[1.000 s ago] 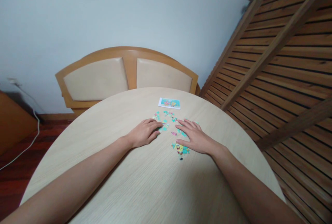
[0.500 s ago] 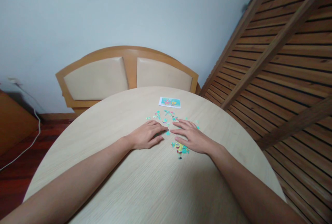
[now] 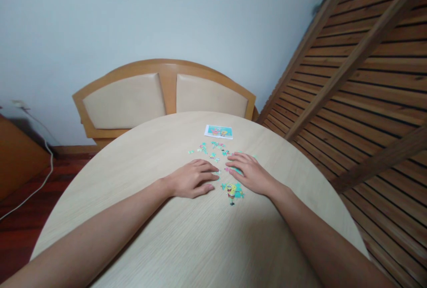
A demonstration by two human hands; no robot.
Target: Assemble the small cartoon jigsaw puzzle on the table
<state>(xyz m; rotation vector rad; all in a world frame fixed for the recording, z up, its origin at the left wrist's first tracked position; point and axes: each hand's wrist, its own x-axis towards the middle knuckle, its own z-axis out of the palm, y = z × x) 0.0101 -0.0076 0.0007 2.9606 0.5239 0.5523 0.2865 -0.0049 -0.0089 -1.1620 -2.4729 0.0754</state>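
Several small teal, pink and white jigsaw pieces [image 3: 218, 146] lie scattered on the table, beyond and between my hands. My left hand [image 3: 193, 178] rests open, palm down, its fingertips at a small teal piece [image 3: 217, 172]. Open too, my right hand [image 3: 250, 172] lies with spread fingers beside a pink piece [image 3: 227, 169], and partly covers more pieces. Nearer to me is a joined part of the jigsaw [image 3: 231, 190], showing a yellow cartoon figure on teal. Whether any fingertip presses on a piece is too small to tell.
A printed picture card [image 3: 219, 132] with pink and yellow cartoon figures lies toward the far side of the round wooden table [image 3: 160, 239]. Behind it stands a padded headboard [image 3: 130, 101] against the wall. A slatted wooden frame [image 3: 360, 70] leans at the right; a white cable [image 3: 50, 168] hangs at the left.
My left hand has shifted slightly toward me, its thumb spreading further from the fingers. The right hand has moved a little away from the joined jigsaw part, uncovering more of it and a pink piece.
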